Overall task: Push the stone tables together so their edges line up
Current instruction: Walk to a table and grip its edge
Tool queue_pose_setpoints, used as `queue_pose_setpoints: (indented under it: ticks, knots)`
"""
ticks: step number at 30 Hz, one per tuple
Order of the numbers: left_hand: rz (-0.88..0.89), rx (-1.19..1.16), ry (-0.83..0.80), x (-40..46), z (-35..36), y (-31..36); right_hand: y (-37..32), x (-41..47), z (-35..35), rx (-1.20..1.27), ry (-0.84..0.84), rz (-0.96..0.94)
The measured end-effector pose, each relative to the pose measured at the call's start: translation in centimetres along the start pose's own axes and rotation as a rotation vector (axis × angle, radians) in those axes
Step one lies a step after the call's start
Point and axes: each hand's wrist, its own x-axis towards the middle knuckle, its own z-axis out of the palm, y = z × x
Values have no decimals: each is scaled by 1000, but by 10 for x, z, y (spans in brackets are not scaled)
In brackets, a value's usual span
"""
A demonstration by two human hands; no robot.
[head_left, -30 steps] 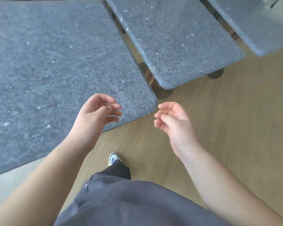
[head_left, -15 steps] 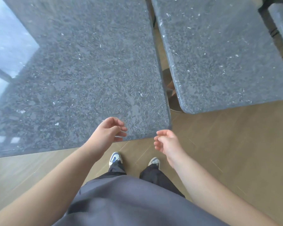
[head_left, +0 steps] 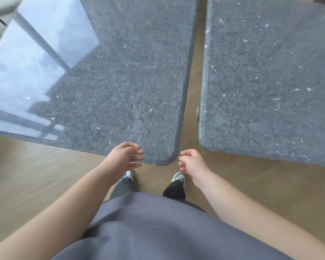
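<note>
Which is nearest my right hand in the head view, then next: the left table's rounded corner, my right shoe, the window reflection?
From the right hand:
1. Left table's rounded corner, just left of it.
2. Right shoe, below it on the floor.
3. Window reflection, far upper left.

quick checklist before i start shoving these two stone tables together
1. Gap between tables: not ok. A strip of wooden floor shows between the left table and the right table.
2. Near edges lined up: not ok. The left table's near corner sits closer to the person than the right table's.
3. Left hand on a table: cannot tell. Its loosely curled fingers lie over the left table's near edge; contact is unclear.
4. Right hand on a table: not ok. It hangs over the floor between the corners, holding nothing.
5. Tabletops free of loose items: ok, in the part shown.
6. Table bases free to slide: cannot tell, mostly hidden.
</note>
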Motion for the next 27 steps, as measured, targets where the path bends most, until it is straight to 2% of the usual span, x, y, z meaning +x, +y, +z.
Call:
queue_pose_setpoints:
  ticks: [7, 13, 18, 22, 27]
  knots:
    - [-267, -351, 147, 14, 41, -42, 6, 41, -14, -27, -157, 119]
    - [-269, -587, 312, 32, 49, -57, 15, 48, 12, 207, -308, 241]
    - [-187, -784, 211, 52, 40, -64, 25, 55, 36, 451, -308, 320]
    - [-165, -863, 216, 70, 34, -70, 35, 59, 62, 676, -287, 410]
    - [-170, -944, 176, 85, 31, -75, 33, 62, 86, 848, -144, 393]
